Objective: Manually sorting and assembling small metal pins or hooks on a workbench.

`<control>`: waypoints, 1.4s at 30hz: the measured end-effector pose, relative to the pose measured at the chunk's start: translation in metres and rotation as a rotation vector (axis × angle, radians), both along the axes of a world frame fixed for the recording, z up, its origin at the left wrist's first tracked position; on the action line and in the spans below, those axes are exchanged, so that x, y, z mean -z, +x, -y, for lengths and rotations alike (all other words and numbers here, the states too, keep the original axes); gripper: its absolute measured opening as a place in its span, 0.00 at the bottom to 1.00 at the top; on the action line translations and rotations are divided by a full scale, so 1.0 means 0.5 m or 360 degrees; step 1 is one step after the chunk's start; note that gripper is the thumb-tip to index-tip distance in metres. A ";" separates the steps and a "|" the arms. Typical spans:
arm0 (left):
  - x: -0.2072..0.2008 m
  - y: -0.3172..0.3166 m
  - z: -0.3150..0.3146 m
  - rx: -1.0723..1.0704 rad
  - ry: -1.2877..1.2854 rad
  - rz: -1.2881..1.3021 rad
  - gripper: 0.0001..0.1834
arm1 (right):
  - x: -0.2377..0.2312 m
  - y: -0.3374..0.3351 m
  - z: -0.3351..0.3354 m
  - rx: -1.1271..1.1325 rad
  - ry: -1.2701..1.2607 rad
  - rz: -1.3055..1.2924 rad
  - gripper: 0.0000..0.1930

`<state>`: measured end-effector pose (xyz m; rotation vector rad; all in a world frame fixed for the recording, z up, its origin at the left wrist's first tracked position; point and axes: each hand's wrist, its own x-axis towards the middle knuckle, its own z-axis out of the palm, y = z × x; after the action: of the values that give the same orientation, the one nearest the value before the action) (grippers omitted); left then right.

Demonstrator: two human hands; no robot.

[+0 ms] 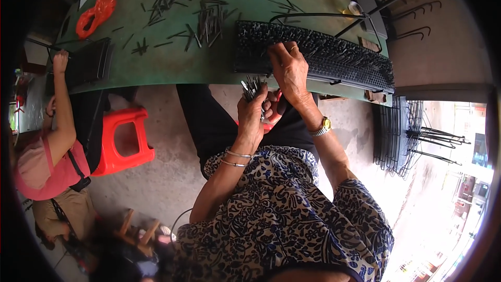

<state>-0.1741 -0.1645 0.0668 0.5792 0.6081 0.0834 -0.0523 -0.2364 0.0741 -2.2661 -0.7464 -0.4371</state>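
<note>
Bunched in the left hand (253,107), a loose bundle of slim, dark, metallic-looking rods (252,86), with ends fanned away from the body. Just beyond the bundle and to its right, a long, black, perforated rack (360,77), thickly set with short dark pieces, with pinholes bare along the near side toward its right end. Laid lengthwise along the near edge of the green worktop (151,70), slanting down to the right in view.

Over the left part of that rack, with most of its length stretching away rightward, the right hand (290,70), much the nearer of the two. Bent over at the knuckles, with fingers (276,55) drawn close together and tips turned down toward the bristling pieces. Cannot tell whether anything is pinched there, or whether there is contact with the rack; tips hidden.

Held lower and nearer the lap, short of the worktop's edge, the left hand: fingers curled snugly around the bundle, thumb side uppermost. Reaching up from the lower right, the right forearm, with a gold-faced wristwatch (326,124); from the lower left, the left forearm, with silver bangles (236,164).

Farther out on the worktop, scattered dark rods (211,26); off left, a co-worker in pink (40,175) beside a red plastic stool (107,149).
</note>
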 end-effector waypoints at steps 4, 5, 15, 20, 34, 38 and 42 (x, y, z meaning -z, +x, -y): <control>0.002 0.002 0.001 0.0044 -0.0047 0.0031 0.07 | -0.001 -0.003 0.011 0.0003 -0.0231 0.0037 0.05; 0.000 0.003 0.003 0.0049 -0.0049 0.0035 0.07 | -0.002 -0.003 0.018 0.0009 -0.0233 0.0041 0.05; -0.025 0.009 0.016 -0.0101 0.0072 -0.0060 0.11 | -0.046 -0.035 0.083 -0.0533 0.0077 -0.1003 0.07; 0.009 0.004 0.006 -0.0033 0.0046 -0.0121 0.10 | -0.059 -0.015 0.056 0.0030 0.0140 -0.0229 0.03; -0.005 0.010 0.014 -0.0024 0.0097 -0.0082 0.10 | 0.001 0.035 0.003 -0.0195 0.0052 -0.0037 0.05; 0.005 0.008 0.009 0.0039 0.0075 0.0001 0.09 | -0.001 0.029 0.005 -0.0100 -0.0112 0.0083 0.05; -0.005 0.007 0.012 0.0047 0.0116 0.0031 0.09 | -0.018 0.019 0.022 0.0006 -0.0193 0.0070 0.06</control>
<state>-0.1705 -0.1707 0.0693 0.6571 0.5790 0.0839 -0.0427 -0.2475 0.0830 -2.3778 -0.8107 -0.4561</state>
